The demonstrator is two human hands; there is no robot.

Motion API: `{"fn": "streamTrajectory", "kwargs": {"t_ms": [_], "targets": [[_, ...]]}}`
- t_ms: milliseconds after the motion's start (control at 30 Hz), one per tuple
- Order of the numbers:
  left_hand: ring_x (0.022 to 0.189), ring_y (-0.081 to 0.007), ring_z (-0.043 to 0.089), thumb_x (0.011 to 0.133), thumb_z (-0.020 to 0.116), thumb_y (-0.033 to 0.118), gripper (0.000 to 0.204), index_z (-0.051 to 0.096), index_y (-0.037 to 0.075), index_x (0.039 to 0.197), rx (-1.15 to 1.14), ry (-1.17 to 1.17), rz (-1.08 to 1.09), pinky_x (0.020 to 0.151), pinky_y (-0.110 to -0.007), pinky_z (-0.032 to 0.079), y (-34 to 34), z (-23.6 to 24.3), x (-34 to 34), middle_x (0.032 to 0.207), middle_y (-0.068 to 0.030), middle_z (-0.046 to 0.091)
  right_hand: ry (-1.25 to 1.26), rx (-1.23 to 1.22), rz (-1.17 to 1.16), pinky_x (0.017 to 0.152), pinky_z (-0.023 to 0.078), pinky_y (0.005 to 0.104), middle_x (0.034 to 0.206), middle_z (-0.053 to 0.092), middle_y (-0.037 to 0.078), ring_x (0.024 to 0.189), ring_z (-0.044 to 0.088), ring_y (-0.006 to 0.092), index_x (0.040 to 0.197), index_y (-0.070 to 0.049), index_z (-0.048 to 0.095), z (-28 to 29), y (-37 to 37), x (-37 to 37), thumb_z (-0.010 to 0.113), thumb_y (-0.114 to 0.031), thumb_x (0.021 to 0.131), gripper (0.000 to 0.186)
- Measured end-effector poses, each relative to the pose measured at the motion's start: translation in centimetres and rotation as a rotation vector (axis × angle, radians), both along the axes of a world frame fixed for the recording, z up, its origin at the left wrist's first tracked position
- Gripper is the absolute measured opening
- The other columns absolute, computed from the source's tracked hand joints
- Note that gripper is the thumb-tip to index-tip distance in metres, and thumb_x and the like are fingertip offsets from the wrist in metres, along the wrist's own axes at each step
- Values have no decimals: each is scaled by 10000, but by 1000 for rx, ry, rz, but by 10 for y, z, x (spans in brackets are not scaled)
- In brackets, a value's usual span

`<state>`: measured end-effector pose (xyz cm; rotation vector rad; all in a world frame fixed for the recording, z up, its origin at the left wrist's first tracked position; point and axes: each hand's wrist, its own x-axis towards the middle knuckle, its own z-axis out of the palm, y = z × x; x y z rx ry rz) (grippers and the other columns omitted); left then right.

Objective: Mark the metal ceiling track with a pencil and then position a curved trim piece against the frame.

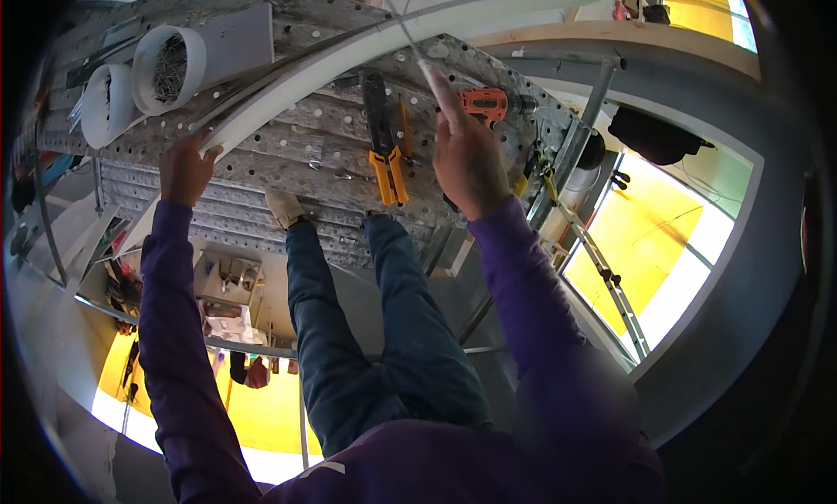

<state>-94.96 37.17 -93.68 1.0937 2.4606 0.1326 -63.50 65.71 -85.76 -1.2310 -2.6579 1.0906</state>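
Note:
My left hand [186,166] is closed on the near end of a long pale strip [296,90], which bends away across the view to the upper right. My right hand [471,160] is closed round a thin pale stick-like tool [425,66], with the index finger laid along it. Its far end crosses the strip; its exact kind does not show. Below the strip lies a long dark tool with two yellow handles [389,174]. A red cordless drill [485,105] rests just beyond my right hand.
I stand on a perforated metal scaffold platform [336,125]. A white bucket of screws or nails [193,57] and a smaller white bucket [98,125] stand at left. Scaffold tubes [586,125] and a ladder [610,282] are at right. A box [207,277] sits lower down, beyond the platform edge.

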Motion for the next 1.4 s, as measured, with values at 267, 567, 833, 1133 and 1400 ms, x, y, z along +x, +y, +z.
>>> {"fn": "streamTrajectory", "kwargs": {"t_ms": [267, 567, 833, 1133, 1400], "targets": [[1016, -341, 706, 909, 720, 323, 443, 588, 161, 1299, 382, -62, -168, 831, -443, 562, 180, -3, 88, 1159, -131, 714, -23, 12, 75, 739, 578, 451, 969, 699, 251, 856, 714, 386, 1520, -94, 384, -18, 12, 26, 514, 5, 965, 578], [956, -252, 731, 943, 684, 278, 307, 625, 266, 1244, 573, 80, -232, 748, -370, 594, 237, -46, 120, 1123, -13, 739, 26, 32, 104, 652, 566, 458, 846, 671, 192, 728, 697, 357, 1513, -101, 401, -22, 14, 35, 547, -11, 914, 623], [915, -244, 737, 948, 685, 299, 297, 634, 273, 1240, 591, 115, -222, 744, -362, 592, 235, -52, 119, 1110, -6, 743, -77, 8, 144, 677, 563, 455, 894, 683, 209, 741, 693, 347, 1518, -93, 390, -2, 11, 46, 551, 2, 930, 617], [917, -264, 733, 937, 694, 314, 310, 630, 265, 1237, 598, 111, -219, 748, -382, 588, 236, -50, 119, 1102, -21, 744, -131, 46, 163, 699, 574, 459, 884, 696, 227, 781, 706, 359, 1522, -70, 373, -15, 22, 8, 589, -9, 873, 686], [933, -377, 715, 872, 733, 397, 445, 637, 165, 1239, 111, 148, -204, 774, -498, 561, 256, -41, 114, 1038, -164, 737, -162, 125, 164, 667, 571, 469, 849, 686, 213, 736, 701, 352, 1536, -87, 357, -15, 19, 7, 569, -29, 876, 696]]}}
